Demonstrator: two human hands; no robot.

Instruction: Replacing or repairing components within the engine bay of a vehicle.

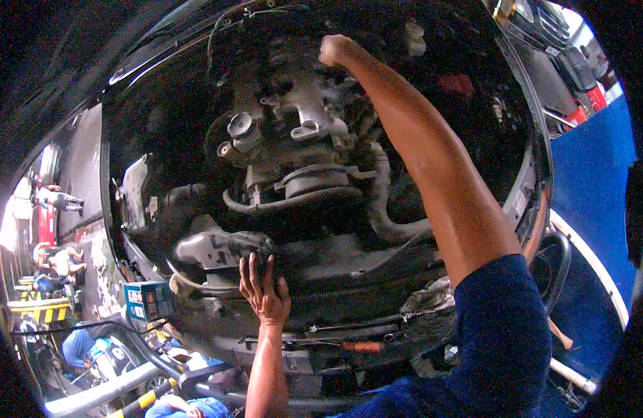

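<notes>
I lean over a car's open engine bay, with the dusty engine [304, 115] in its middle. My right hand [337, 51] reaches to the far side of the engine, its fingers curled closed. Whatever it grips there is hidden in shadow and blur. Near the front edge, my left hand [266, 292] lies open, fingers spread, on the dark front panel. Its fingertips are beside a grey plastic duct [217, 249]. Between the hands sit a round oil cap [241, 125], a belt pulley [321, 181] and a curved radiator hose [383, 202].
A screwdriver with an orange handle [363, 345], a long metal tool [356, 327] and a crumpled rag [429, 299] lie along the front edge. At the left stands a teal box [147, 301]. Several people, one a person in blue [186, 407], are beyond the car's left side.
</notes>
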